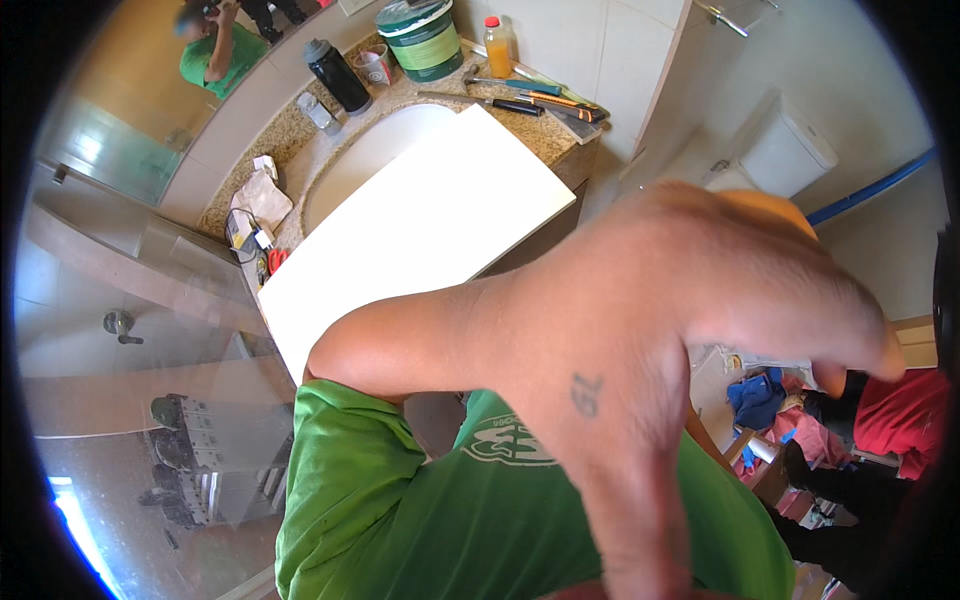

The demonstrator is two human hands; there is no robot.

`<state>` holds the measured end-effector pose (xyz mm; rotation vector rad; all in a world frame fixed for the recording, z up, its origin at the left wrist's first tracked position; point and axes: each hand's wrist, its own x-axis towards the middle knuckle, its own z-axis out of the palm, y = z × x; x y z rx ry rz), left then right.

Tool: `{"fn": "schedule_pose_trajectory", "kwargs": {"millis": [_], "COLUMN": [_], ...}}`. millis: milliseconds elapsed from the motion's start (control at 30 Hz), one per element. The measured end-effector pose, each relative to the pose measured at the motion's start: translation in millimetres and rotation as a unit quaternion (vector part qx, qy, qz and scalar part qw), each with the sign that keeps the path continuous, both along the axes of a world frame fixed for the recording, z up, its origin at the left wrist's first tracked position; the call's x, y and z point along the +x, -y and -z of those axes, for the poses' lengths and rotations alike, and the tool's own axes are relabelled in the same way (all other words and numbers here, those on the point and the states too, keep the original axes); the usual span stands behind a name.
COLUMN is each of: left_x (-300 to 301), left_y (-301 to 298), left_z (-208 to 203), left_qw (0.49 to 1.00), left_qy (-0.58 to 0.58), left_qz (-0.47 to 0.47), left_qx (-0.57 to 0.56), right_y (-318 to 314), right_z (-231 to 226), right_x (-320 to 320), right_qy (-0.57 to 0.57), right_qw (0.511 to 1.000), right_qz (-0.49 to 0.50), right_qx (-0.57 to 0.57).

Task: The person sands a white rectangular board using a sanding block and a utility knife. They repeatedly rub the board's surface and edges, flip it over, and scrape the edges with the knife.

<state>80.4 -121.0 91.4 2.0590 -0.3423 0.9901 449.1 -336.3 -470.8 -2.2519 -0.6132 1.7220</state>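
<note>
Your hand (pixel 640 370) fills the view, raised close to the lens above the white board.
Fingers spread loosely and curl down, holding nothing; which hand it is, you cannot tell, and no other hand shows. Well behind it, a white rectangular board (pixel 420 230) lies across the sink (pixel 370 150) on the speckled desk (pixel 545 130). Behind the sink stand a green bucket (pixel 420 40), lid on and contents hidden, a black bottle (pixel 337 75) and an orange-filled bottle (pixel 498 47), with hand tools (pixel 530 98) beside them. Your green shirt (pixel 450 510) covers the lower frame.
</note>
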Motion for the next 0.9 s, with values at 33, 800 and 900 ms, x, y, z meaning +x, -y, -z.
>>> {"fn": "schedule_pose_trajectory", "kwargs": {"millis": [33, 800, 900], "left_x": [-2, -263, -261], "left_y": [-5, -282, -278], "left_z": [11, 344, 324], "left_qw": [1.000, 0.531, 0.512], "left_qy": [0.007, -0.288, -0.433], "left_qz": [-0.024, -0.788, -0.710], "left_qx": [-0.004, -0.120, -0.219], "right_y": [1, -425, -501], "right_z": [-2, -297, -294], "right_x": [0, -263, -314], "right_qy": [-0.005, 0.059, 0.169], "right_qw": [1.000, 0.863, 0.795], "right_qz": [0.012, -0.170, -0.271], "right_qx": [0.004, 0.472, 0.515]}}
